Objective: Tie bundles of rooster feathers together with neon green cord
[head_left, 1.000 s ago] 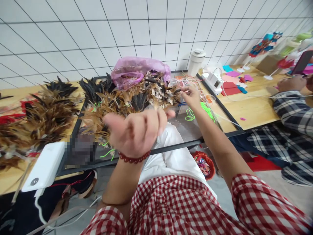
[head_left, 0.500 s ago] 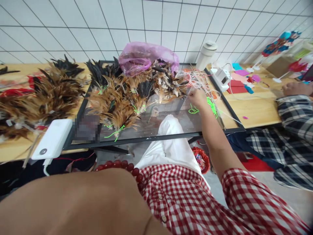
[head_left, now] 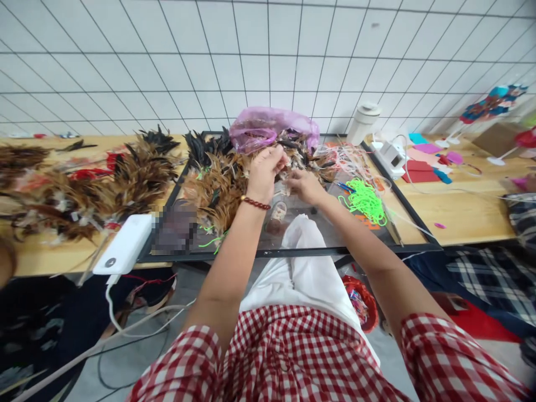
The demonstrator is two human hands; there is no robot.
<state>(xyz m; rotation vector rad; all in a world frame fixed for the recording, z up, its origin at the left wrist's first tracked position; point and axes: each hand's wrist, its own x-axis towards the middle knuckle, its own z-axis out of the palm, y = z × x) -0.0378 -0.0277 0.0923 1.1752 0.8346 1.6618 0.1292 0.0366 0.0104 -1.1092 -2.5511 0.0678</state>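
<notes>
My left hand [head_left: 263, 176], a beaded bracelet at its wrist, is raised over the black-framed panel [head_left: 255, 252] with thumb and fingers pinched together. Close by on its right, my right hand [head_left: 310, 187] has its fingers curled inward, near some pale wisps. What either hand pinches is too small to make out. Brown feather bunches [head_left: 218, 181], some tied with green string, lie left of my hands. Behind them a purple plastic bag [head_left: 288, 120] holds more feathers. A tangle of bright green string [head_left: 365, 202] rests to the right.
More feathers [head_left: 138, 181] and a white power bank [head_left: 123, 244] lie on the left table. A white bottle [head_left: 363, 124], a power strip [head_left: 389, 159] and red paper [head_left: 422, 170] are at the right. An orange-red basket [head_left: 368, 312] stands below. A person's plaid sleeve [head_left: 523, 209] shows far right.
My left arm has gone from close before the camera to over the panel. My right hand has moved left from beside the green string to meet it. The view has shifted.
</notes>
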